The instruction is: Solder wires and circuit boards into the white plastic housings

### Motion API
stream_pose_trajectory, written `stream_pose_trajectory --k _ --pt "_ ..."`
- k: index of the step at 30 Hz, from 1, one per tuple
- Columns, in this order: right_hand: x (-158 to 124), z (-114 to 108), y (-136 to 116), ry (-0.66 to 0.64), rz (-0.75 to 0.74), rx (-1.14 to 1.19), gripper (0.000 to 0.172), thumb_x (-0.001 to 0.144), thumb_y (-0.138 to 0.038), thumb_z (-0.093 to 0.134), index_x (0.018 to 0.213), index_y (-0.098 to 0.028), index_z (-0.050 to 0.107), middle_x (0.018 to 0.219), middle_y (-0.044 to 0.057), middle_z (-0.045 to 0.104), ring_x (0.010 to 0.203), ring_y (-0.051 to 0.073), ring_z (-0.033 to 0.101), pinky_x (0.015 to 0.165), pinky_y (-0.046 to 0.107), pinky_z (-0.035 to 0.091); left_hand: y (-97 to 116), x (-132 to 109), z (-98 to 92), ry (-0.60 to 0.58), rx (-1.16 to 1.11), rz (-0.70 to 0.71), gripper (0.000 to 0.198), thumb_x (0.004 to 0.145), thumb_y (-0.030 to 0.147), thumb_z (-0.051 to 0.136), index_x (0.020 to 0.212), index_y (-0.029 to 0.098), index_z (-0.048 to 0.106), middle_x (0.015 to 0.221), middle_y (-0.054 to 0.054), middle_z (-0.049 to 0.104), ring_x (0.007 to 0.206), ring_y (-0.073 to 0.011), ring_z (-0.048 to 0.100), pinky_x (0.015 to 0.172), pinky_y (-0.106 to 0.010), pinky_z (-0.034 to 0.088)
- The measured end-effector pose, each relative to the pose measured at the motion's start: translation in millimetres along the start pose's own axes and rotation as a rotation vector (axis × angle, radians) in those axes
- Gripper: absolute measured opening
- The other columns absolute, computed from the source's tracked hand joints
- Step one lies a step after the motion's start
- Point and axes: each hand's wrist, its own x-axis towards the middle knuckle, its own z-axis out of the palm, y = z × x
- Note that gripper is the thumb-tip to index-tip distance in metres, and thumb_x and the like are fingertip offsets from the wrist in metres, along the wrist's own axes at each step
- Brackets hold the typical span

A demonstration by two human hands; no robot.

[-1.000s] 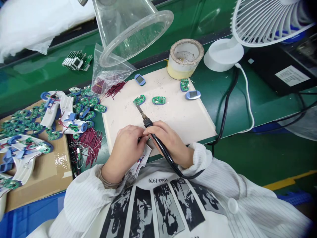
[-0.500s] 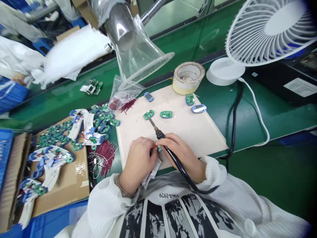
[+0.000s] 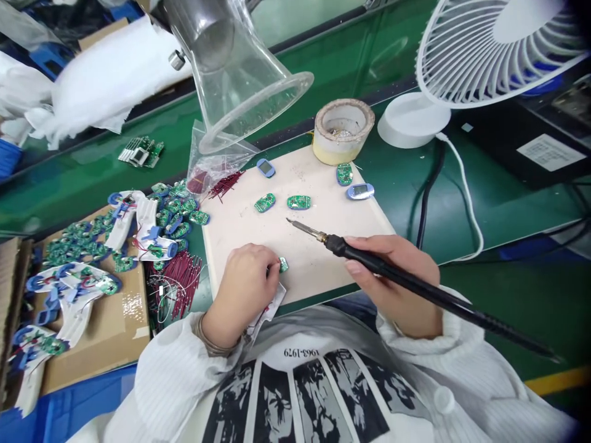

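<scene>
Below, pale board [image 3: 258, 237], green bench [image 3: 508, 231]

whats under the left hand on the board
The left hand sits on the pale work board, with a white strip showing below it; whatever lies directly under the palm is hidden.

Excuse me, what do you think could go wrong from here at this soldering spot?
The bare tip of the soldering iron in the right hand points toward the small green circuit board pinched by the left hand, so a slip might burn those fingers. Metallic-looking specks on the pale work mat might also stick to the green circuit boards lying there and possibly cause a short.
</scene>
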Motion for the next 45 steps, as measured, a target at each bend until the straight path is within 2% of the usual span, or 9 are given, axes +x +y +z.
stream_pose_trajectory --k 6,13,25,28,31,34,37,41,45 --pt "1 -10 1 -0.076 -0.023 -0.013 0.009 0.086 -0.022 0.064 0.094 -0.023 0.063 0.08 0.003 0.071 0.064 0.018 0.067 0.054 0.031 0.055 5 6 -6.7 -0.062 0.097 0.006 0.02 0.084 0.017 0.051 0.076 0.017 0.068 0.083 -0.008 0.072 0.085 -0.0248 0.065 0.081 -0.04 0.048" --pt "-3 -11 3 -0.145 -0.033 0.022 0.011 0.081 -0.018 0.062 0.09 -0.025 0.059 0.069 0.001 0.066 0.055 0.017 0.063 0.046 0.03 0.05 8 11 -8.2 -0.099 0.183 0.006 0.022 0.084 0.017 0.049 0.076 0.016 0.07 0.081 -0.009 0.071 0.083 -0.0247 0.065 0.08 -0.038 0.047" --pt "-2 8 0 -0.174 -0.046 0.099 0.014 0.076 -0.015 0.058 0.086 -0.024 0.055 0.067 0.0 0.063 0.055 0.015 0.06 0.048 0.028 0.048 10 12 -4.1 -0.07 0.195 -0.021 0.02 0.081 0.017 0.048 0.071 0.016 0.066 0.078 -0.009 0.069 0.081 -0.025 0.063 0.078 -0.039 0.047" --pt "-2 5 -1 -0.142 -0.046 0.101 0.009 0.08 -0.017 0.059 0.086 -0.023 0.056 0.069 0.0 0.064 0.057 0.015 0.062 0.051 0.027 0.05 6 10 -2.0 -0.043 0.131 -0.007 0.018 0.081 0.016 0.049 0.069 0.017 0.063 0.077 -0.008 0.069 0.081 -0.0242 0.062 0.078 -0.038 0.047" --pt "-3 5 1 -0.163 -0.024 0.094 0.011 0.09 -0.02 0.057 0.1 -0.022 0.062 0.079 0.0 0.069 0.068 0.015 0.067 0.062 0.026 0.054 0 6 0.7 -0.005 -0.016 0.019 0.017 0.082 0.016 0.051 0.069 0.018 0.062 0.079 -0.006 0.069 0.083 -0.022 0.062 0.082 -0.036 0.047" --pt "-7 18 8 -0.232 0.019 0.099 0.018 0.095 -0.018 0.056 0.111 -0.024 0.063 0.091 0.0 0.069 0.079 0.014 0.067 0.074 0.024 0.055 -5 4 3.1 0.032 -0.149 0.024 0.018 0.084 0.016 0.051 0.07 0.018 0.062 0.083 -0.005 0.071 0.084 -0.0207 0.063 0.085 -0.036 0.048" --pt "-9 41 14 -0.279 0.045 0.076 0.018 0.093 -0.015 0.056 0.107 -0.025 0.063 0.097 0.002 0.065 0.09 0.016 0.064 0.077 0.025 0.054 -7 2 4.4 0.055 -0.21 0.018 0.018 0.086 0.017 0.051 0.073 0.019 0.063 0.086 -0.004 0.073 0.085 -0.0206 0.064 0.085 -0.036 0.048" --pt "-6 67 16 -0.373 0.087 0.127 0.019 0.092 -0.012 0.054 0.106 -0.023 0.06 0.101 0.004 0.059 0.091 0.018 0.061 0.08 0.03 0.053 -7 1 5.4 0.086 -0.243 0.043 0.017 0.087 0.017 0.051 0.078 0.019 0.066 0.088 -0.004 0.073 0.086 -0.0208 0.064 0.085 -0.036 0.048" --pt "-3 75 15 -0.397 0.058 0.179 0.024 0.092 -0.009 0.052 0.109 -0.024 0.059 0.1 0.004 0.057 0.092 0.018 0.059 0.082 0.03 0.051 -8 1 6.9 0.098 -0.243 0.05 0.017 0.087 0.016 0.051 0.079 0.018 0.066 0.086 -0.004 0.073 0.084 -0.0213 0.063 0.082 -0.037 0.047"
